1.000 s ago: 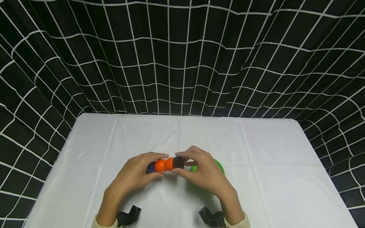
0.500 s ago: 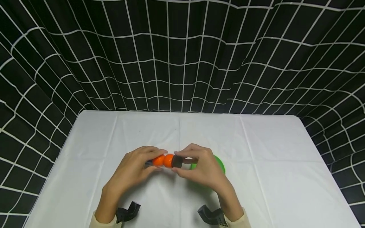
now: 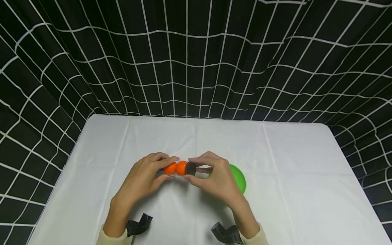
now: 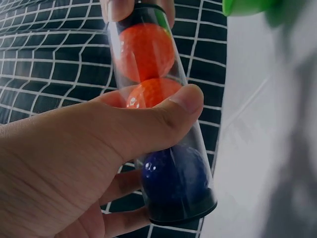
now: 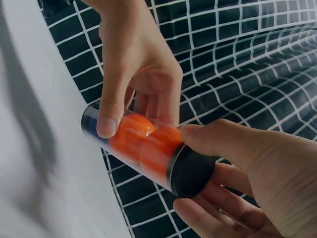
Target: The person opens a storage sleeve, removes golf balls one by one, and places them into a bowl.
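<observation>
A clear plastic tube [image 4: 193, 136] holds two orange golf balls [image 4: 146, 52] and a dark blue golf ball [image 4: 173, 171], with a dark cap at either end. My left hand [image 3: 142, 175] grips the tube around its middle, thumb on the near side and fingers behind it. At the right end, my right hand [image 3: 217, 175] pinches the black end cap [image 5: 193, 171] between thumb and fingers. The cap sits on the tube's end beside an orange ball. In the head view the left hand covers the blue ball. Both hands hold the tube sideways above the white table.
A round green bowl [image 3: 239, 178] stands on the white-covered table [image 3: 291, 163] just behind the right hand, which partly covers it. Black wrist mounts [image 3: 139, 225] stick out near both sleeves. Dark cloth with a white grid [image 3: 190, 61] hangs beyond the table.
The tube has turned or tilted slightly in the left hand, so the blue ball no longer shows in the head view. Both hands keep their hold; the view has shifted a little.
</observation>
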### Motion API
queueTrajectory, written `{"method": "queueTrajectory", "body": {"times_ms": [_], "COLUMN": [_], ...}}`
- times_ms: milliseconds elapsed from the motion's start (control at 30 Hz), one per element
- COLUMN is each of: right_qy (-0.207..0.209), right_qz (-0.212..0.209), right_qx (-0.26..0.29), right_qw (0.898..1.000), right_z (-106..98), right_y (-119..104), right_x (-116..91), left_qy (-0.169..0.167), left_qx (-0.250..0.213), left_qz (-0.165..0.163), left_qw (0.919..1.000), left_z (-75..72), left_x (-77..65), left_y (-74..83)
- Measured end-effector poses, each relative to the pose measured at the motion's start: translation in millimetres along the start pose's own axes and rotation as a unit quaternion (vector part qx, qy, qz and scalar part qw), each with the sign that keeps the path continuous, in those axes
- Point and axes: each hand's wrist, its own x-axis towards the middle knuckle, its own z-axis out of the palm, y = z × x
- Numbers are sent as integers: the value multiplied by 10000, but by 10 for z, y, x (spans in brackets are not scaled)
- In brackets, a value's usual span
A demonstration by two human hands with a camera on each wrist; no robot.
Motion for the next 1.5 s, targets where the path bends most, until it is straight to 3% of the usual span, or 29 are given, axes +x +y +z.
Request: {"method": "queueTrajectory", "body": {"times_ms": [233, 600, 733, 1133, 1500], "right_qy": [39, -360, -419, -95, -438], "right_qz": [-212, -567, -520, -54, -52], "right_qx": [-70, -243, -137, 356, 321], "right_qw": [9997, 9974, 9977, 9993, 9985], "right_z": [32, -96, -127, -91, -187], "right_y": [-52, -108, -137, -84, -37], "right_x": [29, 8, 26, -6, -60], "left_qy": [70, 175, 236, 146, 176], "left_qx": [65, 220, 296, 362, 353], "left_qz": [-215, 15, 52, 132, 242], "left_qw": [9997, 9996, 9993, 9992, 9989], "left_z": [-69, -161, -191, -154, -110], "left_x": [-21, -59, -48, -73, -48], "left_y": [30, 114, 129, 113, 130]}}
